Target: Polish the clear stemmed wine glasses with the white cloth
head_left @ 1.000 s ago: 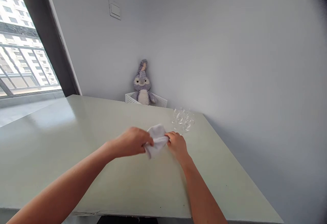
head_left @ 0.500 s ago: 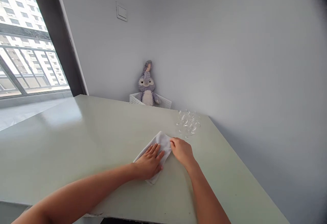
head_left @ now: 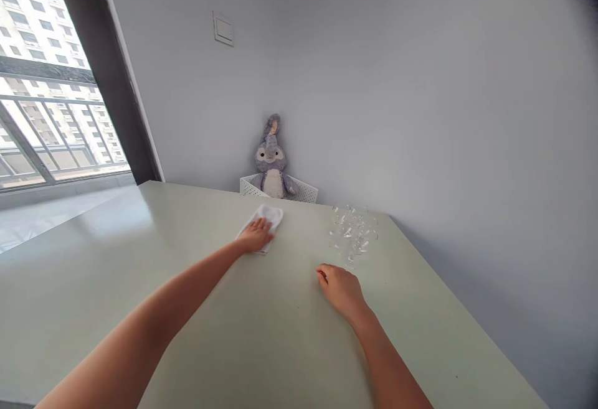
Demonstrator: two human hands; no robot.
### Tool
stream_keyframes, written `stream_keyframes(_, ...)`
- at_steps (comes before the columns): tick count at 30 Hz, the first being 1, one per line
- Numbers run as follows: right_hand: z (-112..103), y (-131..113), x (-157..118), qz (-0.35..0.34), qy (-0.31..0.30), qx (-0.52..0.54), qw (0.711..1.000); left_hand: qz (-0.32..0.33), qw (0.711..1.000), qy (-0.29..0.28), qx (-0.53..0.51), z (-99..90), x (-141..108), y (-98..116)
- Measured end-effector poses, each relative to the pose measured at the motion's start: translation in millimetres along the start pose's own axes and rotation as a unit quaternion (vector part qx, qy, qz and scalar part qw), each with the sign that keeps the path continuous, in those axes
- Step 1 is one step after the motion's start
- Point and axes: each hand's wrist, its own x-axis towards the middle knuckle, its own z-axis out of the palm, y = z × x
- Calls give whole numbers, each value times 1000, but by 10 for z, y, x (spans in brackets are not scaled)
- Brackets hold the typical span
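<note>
Near the desk's (head_left: 243, 334) far edge, the left hand (head_left: 256, 235) presses flat, fingers spread, on a white cloth (head_left: 271, 213); the right hand (head_left: 341, 287) curls loosely, seemingly empty, just short of the clear cups (head_left: 350, 232) by the far right corner. From where I stand, a wide rightward wipe could knock those cups, or a forward nudge of the right knuckles topple one

cloth (head_left: 273, 213) plain white; tabletop (head_left: 224, 334) pale green; plush toy (head_left: 272, 183) grey-purple and cream; basket (head_left: 306, 193) white, hole-dotted; wall (head_left: 420, 98) grey
</note>
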Motion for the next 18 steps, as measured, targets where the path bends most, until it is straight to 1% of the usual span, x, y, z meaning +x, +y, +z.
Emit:
stream_keyframes(3,33,2,1,-1,-8,8,1000,-80,996,11,23,-240,-31,-499)
stream_keyframes(5,52,4,0,-1,-9,10,1000,-135,990,17,41,-411,-143,-825)
stream_keyframes(7,67,2,-3,-2,-11,10,1000,-190,980,22,57,-579,-318,-1125)
stream_keyframes(11,82,-18,-11,-13,-19,4,1000,-289,953,39,83,-883,-804,-1610)
stream_keyframes(15,73,-39,-21,-15,-23,0,1000,-392,913,50,96,-1119,-1358,-1957)
stream_keyframes(18,49,-50,-31,-10,-23,6,1000,-469,876,50,96,-1237,-1755,-2186)
